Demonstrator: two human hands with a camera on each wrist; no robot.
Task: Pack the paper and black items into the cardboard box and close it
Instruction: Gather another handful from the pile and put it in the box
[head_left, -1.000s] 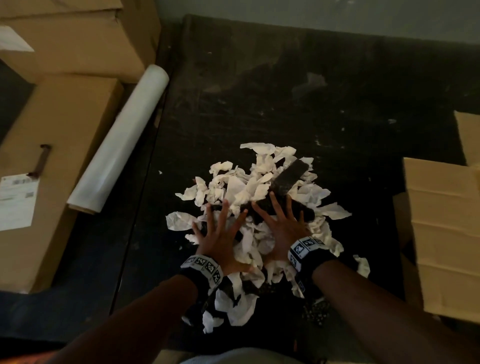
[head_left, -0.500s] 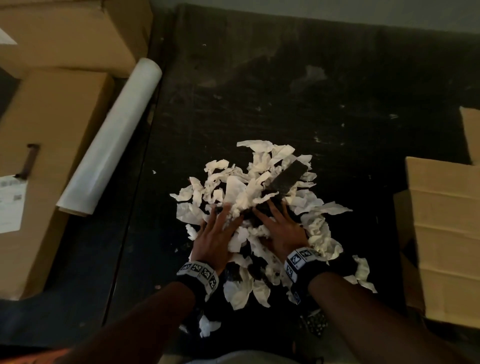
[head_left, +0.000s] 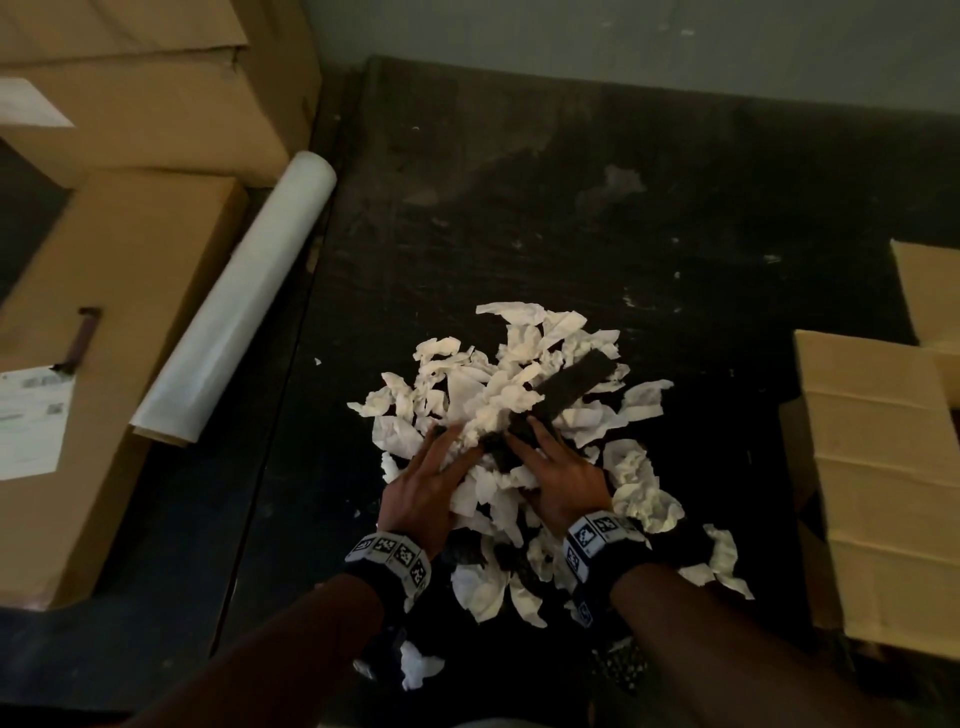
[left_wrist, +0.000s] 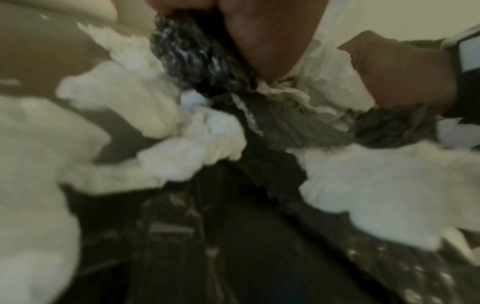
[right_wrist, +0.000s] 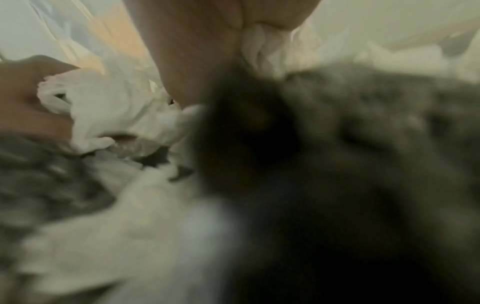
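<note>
A heap of crumpled white paper (head_left: 511, 395) mixed with black pieces lies on the dark table (head_left: 571, 182). A long black strip (head_left: 574, 384) rests on top of the heap, at its far right. My left hand (head_left: 431, 483) and right hand (head_left: 558, 478) dig into the near side, angled toward each other. In the left wrist view my left hand (left_wrist: 254, 37) curls onto a crumpled black piece (left_wrist: 189, 53) and paper (left_wrist: 161, 107). The right hand (right_wrist: 197, 41) bunches white paper (right_wrist: 111, 107) in its blurred view. The cardboard box (head_left: 883, 467) stands at the right edge.
Two closed cardboard boxes (head_left: 119, 332) are stacked at the left, with a roll of clear film (head_left: 234, 322) lying beside them. Loose paper scraps (head_left: 722, 561) lie near my right wrist. The far half of the table shows bare dark surface up to the wall.
My fingers were spread flat on the heap. They have drawn together and curled in, and both hands have moved closer, bunching paper and black pieces between them.
</note>
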